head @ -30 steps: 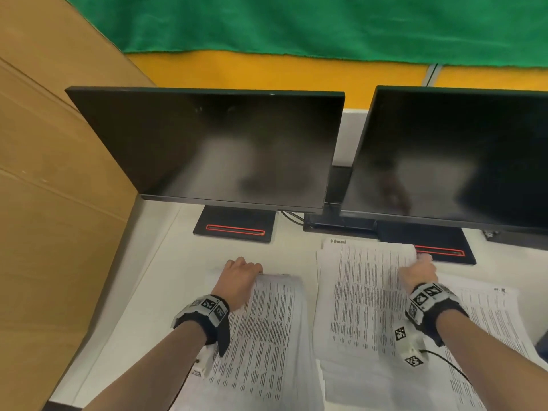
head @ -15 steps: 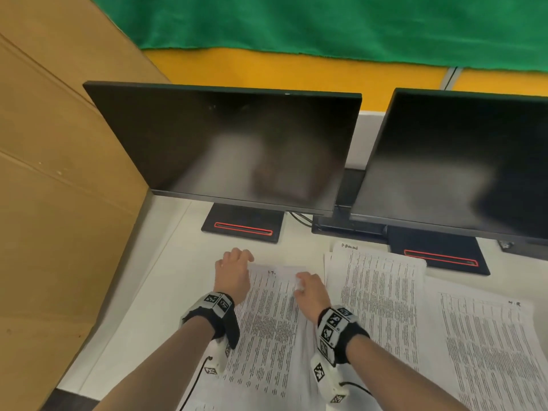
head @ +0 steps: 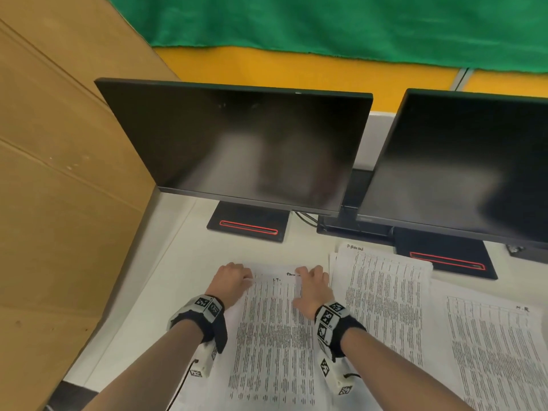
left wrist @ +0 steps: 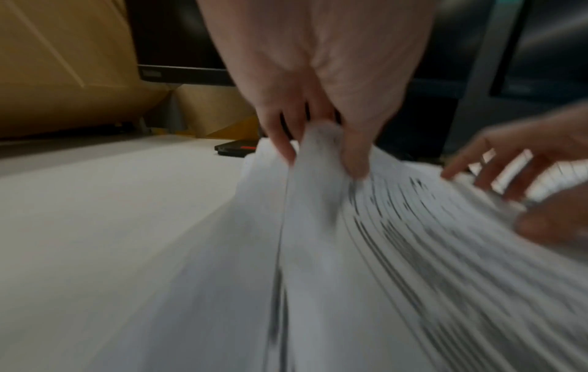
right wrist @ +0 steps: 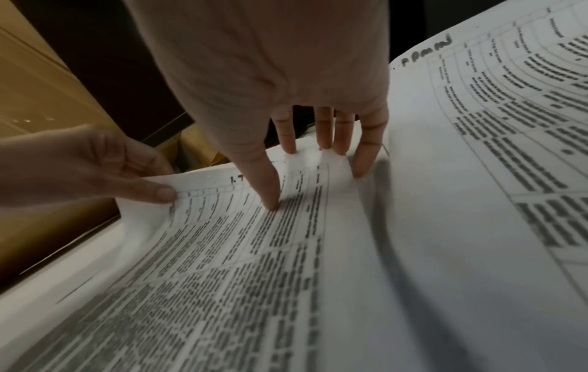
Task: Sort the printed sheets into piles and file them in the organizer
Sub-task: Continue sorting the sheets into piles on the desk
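Three piles of printed sheets lie on the white desk (head: pixel 154 292). My left hand (head: pixel 232 281) pinches the top left corner of the left pile (head: pixel 272 336), thumb on top, the corner bunched between its fingers (left wrist: pixel 318 141). My right hand (head: pixel 311 287) rests on the same pile's top right part, fingers straight, thumb pressing the print (right wrist: pixel 270 198). The middle pile (head: pixel 382 295) lies just right of that hand, its edge raised (right wrist: pixel 477 176). The right pile (head: pixel 498 351) lies apart from both hands. No organizer is in view.
Two dark monitors (head: pixel 252 149) (head: pixel 462 167) stand behind the piles on black bases with red stripes (head: pixel 249 225). A tan cardboard wall (head: pixel 59 188) closes the left side. A green cloth (head: pixel 326 22) hangs at the back.
My right hand left the middle pile's top corner and moved left onto the left pile. My left hand stayed at that pile's top left corner.
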The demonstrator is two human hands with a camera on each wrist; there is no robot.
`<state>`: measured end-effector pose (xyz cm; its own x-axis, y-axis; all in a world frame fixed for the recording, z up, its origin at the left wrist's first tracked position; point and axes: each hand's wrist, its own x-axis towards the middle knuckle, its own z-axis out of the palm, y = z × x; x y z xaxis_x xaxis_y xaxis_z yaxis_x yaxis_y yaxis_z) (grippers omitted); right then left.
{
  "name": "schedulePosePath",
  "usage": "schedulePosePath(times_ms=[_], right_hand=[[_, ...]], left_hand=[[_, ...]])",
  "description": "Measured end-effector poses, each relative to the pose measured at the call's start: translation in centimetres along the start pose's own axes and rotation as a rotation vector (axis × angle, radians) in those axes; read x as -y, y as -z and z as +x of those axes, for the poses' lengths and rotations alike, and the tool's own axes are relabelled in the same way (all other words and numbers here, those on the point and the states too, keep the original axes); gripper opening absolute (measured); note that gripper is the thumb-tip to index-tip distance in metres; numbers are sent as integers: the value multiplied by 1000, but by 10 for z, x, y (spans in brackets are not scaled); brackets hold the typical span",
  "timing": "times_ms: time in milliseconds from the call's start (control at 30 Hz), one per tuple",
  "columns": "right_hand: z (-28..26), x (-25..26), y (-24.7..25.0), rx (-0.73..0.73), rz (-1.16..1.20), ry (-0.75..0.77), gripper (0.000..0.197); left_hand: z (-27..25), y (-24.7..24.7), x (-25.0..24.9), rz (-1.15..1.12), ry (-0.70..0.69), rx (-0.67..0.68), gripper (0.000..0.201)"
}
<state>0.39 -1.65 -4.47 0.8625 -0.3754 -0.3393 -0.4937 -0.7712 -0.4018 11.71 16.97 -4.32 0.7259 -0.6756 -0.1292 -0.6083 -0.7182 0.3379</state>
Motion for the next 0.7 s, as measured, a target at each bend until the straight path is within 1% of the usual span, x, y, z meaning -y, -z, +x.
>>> schedulePosePath(times_ms=[67,133,200,333,433,467,567,600,633,700], right_hand=[[-2,-4,2,-35,23,21,58],[-4,-7,4,-92,23,58,45],[-6,-9,5,-141,31,99,37],[-10,-12,7,-188,114,131,34],[-12,-17,6,-191,99,187,26],[-12,-18,5,-187,93,203,23],[-13,-20,3,-168,66,216,25],[-13,-20,3,-168,56,219,26],[-14,-20,2,-169,45,222,25],[-15,-20,1,-182,8,230,15]], left_hand=[[1,5,3,-116,28,73,19],[0,7,6,-171,48,87,18],[0,7,8,-182,84,89,18],[0,9,1,-168,105,79,18],[0,12,-5,-166,86,111,9],[1,12,-6,-176,79,130,8],[1,13,-9,-181,30,162,25],[1,13,-11,-168,7,167,25],[0,12,-12,-155,-27,167,21],[-3,11,-12,-123,-84,150,10]])
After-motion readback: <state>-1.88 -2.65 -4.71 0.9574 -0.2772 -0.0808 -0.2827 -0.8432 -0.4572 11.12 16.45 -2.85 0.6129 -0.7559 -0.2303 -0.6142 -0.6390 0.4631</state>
